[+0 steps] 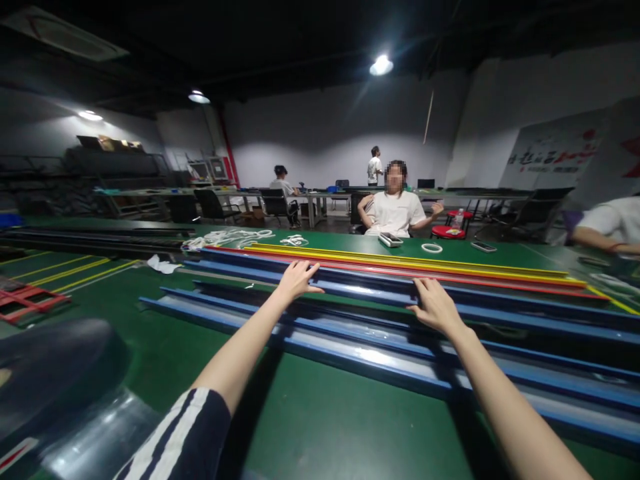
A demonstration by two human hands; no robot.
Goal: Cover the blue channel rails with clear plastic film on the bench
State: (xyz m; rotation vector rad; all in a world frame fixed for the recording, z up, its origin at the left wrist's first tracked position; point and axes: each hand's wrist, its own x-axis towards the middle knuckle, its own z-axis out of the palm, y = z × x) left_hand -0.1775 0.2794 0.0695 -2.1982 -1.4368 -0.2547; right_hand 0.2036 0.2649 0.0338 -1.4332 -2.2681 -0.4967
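Observation:
Several long profile rails lie crosswise on a green table. My left hand (297,281) grips the far blue rail (361,291), fingers over its far edge and thumb on the near side. Farther right, my right hand (436,307) holds the same rail in a similar way. Closer to me rests another shiny blue channel rail (373,357), with my forearms reaching over it. Beyond the held rail, a yellow rail (400,259) and a red rail (345,265) run alongside. The held rail's right end runs out of view.
White cords (225,239) lie on the table (320,407) at the far left, near crumpled white paper (163,264). A handheld device (390,239), a white ring (431,248) and a phone (483,247) lie at the back. A person (395,210) sits opposite.

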